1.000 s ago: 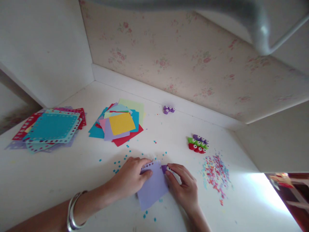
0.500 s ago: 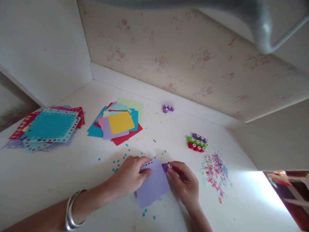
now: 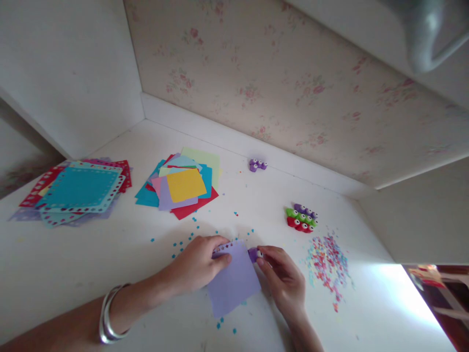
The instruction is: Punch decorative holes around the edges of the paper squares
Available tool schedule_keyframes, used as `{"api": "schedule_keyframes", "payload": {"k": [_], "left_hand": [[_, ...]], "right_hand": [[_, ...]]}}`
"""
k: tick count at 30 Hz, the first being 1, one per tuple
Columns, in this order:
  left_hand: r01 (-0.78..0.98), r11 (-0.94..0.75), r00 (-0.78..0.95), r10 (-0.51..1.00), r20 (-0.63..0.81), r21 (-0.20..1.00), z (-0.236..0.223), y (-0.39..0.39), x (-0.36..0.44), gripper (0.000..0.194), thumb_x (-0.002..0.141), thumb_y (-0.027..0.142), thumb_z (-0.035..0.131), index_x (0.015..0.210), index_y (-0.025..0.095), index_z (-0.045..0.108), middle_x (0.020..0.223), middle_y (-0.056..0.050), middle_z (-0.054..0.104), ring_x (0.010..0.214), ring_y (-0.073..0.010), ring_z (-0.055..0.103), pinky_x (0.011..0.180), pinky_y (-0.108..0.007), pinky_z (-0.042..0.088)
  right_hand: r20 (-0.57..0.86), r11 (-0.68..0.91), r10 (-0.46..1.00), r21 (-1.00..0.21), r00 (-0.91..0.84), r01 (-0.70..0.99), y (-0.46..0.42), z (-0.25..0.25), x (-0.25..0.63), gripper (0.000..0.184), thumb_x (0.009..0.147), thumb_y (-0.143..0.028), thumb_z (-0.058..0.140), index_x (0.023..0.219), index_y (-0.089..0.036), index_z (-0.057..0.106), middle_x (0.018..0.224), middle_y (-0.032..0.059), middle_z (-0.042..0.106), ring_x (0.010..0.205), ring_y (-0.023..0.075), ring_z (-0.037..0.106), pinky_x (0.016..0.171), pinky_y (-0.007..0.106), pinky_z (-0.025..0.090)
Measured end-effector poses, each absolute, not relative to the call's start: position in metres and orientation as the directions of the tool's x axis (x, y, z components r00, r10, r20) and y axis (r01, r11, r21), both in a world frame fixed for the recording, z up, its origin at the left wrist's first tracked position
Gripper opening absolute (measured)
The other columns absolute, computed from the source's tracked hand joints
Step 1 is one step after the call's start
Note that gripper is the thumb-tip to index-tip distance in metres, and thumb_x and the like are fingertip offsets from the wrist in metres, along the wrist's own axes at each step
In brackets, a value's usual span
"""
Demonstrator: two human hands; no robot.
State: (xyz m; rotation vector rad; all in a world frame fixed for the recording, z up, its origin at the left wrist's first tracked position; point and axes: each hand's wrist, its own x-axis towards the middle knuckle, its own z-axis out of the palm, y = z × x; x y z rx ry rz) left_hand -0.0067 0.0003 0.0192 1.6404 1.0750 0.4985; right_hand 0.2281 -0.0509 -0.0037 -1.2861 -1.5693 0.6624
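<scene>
While a lilac paper square is pinched near its upper left corner between the thumb and curled fingers of the left hand, a purple punch is gripped between the thumb and fingers of the right hand, beside the paper's right edge; whether the two touch cannot be told. A row of small holes is seen along the paper's top edge. Blue star cutouts are scattered around the paper; red, green and purple punches are grouped beyond the right hand.
</scene>
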Motion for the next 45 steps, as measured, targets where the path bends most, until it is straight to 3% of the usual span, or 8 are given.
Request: {"api": "schedule_keyframes", "payload": {"k": [7, 21, 26, 31, 34, 38, 42, 45], "left_hand": [[0.416, -0.084, 0.513, 0.844, -0.157, 0.906, 0.016, -0.001, -0.005, 0.023, 0.087, 0.027, 0.058, 0.105, 0.021, 0.071, 0.101, -0.004, 0.075, 0.091, -0.0214, 0.069, 0.079, -0.030, 0.050], [0.603, -0.437, 0.508, 0.855, 0.101, 0.667, -0.002, -0.017, 0.003, 0.029, 0.091, 0.021, 0.060, 0.120, 0.020, 0.061, 0.106, -0.007, 0.071, 0.097, -0.0265, 0.065, 0.091, -0.046, 0.048], [0.644, -0.518, 0.492, 0.844, 0.214, 0.563, -0.002, -0.022, 0.001, 0.047, 0.089, 0.025, 0.066, 0.133, 0.018, 0.050, 0.127, -0.012, 0.058, 0.112, -0.0292, 0.056, 0.094, -0.046, 0.046], [0.641, -0.593, 0.568, 0.793, 0.218, 0.486, 0.003, -0.027, -0.005, 0.028, 0.097, 0.036, 0.055, 0.120, 0.020, 0.060, 0.128, -0.008, 0.060, 0.118, -0.0297, 0.052, 0.100, -0.050, 0.039], [0.597, -0.642, 0.629, 0.747, 0.216, 0.482, 0.002, -0.033, -0.005, 0.032, 0.099, 0.040, 0.051, 0.122, 0.020, 0.059, 0.132, -0.007, 0.059, 0.124, -0.0284, 0.049, 0.104, -0.049, 0.035], [0.564, -0.668, 0.665, 0.716, 0.213, 0.486, -0.001, -0.037, -0.004, 0.032, 0.098, 0.041, 0.051, 0.122, 0.021, 0.059, 0.135, -0.006, 0.058, 0.126, -0.0282, 0.047, 0.107, -0.050, 0.030], [0.566, -0.653, 0.666, 0.722, 0.189, 0.502, 0.000, -0.037, -0.005, 0.035, 0.097, 0.043, 0.052, 0.123, 0.022, 0.059, 0.136, -0.007, 0.057, 0.127, -0.0296, 0.046, 0.108, -0.051, 0.028], [0.561, -0.651, 0.668, 0.721, 0.184, 0.512, 0.001, -0.037, -0.005, 0.037, 0.096, 0.045, 0.054, 0.123, 0.021, 0.059, 0.136, -0.009, 0.057, 0.127, -0.0309, 0.046, 0.108, -0.052, 0.028]], "right_hand": [[0.424, 0.417, 0.901, -0.792, -0.089, 0.445, -0.052, -0.010, 0.231, 0.034, 0.086, -0.006, 0.065, 0.112, -0.028, 0.068, 0.104, 0.0065, 0.071, 0.096, 0.0219, 0.068, 0.079, 0.039, 0.060], [0.413, 0.469, 0.881, -0.688, -0.232, 0.555, -0.052, 0.000, 0.222, 0.025, 0.087, -0.008, 0.065, 0.107, -0.024, 0.070, 0.102, 0.0067, 0.072, 0.092, 0.0196, 0.070, 0.079, 0.032, 0.060], [0.380, 0.394, 0.911, -0.688, -0.160, 0.610, -0.051, 0.002, 0.226, 0.021, 0.090, -0.013, 0.064, 0.106, -0.024, 0.070, 0.101, 0.0062, 0.072, 0.092, 0.0199, 0.069, 0.079, 0.033, 0.058], [0.347, 0.316, 0.935, -0.725, -0.073, 0.611, -0.057, 0.003, 0.229, 0.013, 0.092, -0.018, 0.063, 0.101, -0.023, 0.070, 0.094, 0.0049, 0.071, 0.086, 0.0187, 0.067, 0.075, 0.031, 0.053], [0.305, 0.240, 0.951, -0.824, 0.046, 0.513, -0.063, 0.002, 0.228, 0.021, 0.098, -0.026, 0.055, 0.081, -0.020, 0.066, 0.072, 0.0020, 0.062, 0.067, 0.0157, 0.060, 0.062, 0.029, 0.046], [0.248, 0.224, 0.952, -0.964, 0.179, 0.143, -0.063, 0.000, 0.222, 0.048, 0.103, -0.040, 0.039, 0.060, -0.020, 0.046, 0.053, -0.0029, 0.038, 0.051, 0.0131, 0.041, 0.052, 0.029, 0.038], [0.163, 0.174, 0.980, -0.980, 0.113, -0.096, -0.058, 0.013, 0.211, 0.050, 0.105, -0.036, 0.027, 0.057, -0.021, 0.032, 0.049, -0.0056, 0.022, 0.044, 0.0115, 0.025, 0.045, 0.028, 0.033], [0.163, 0.165, 0.986, -0.977, 0.025, -0.133, -0.056, 0.032, 0.204, 0.051, 0.104, -0.041, 0.021, 0.057, -0.022, 0.025, 0.048, -0.0050, 0.018, 0.044, 0.0133, 0.023, 0.045, 0.031, 0.033]]}}
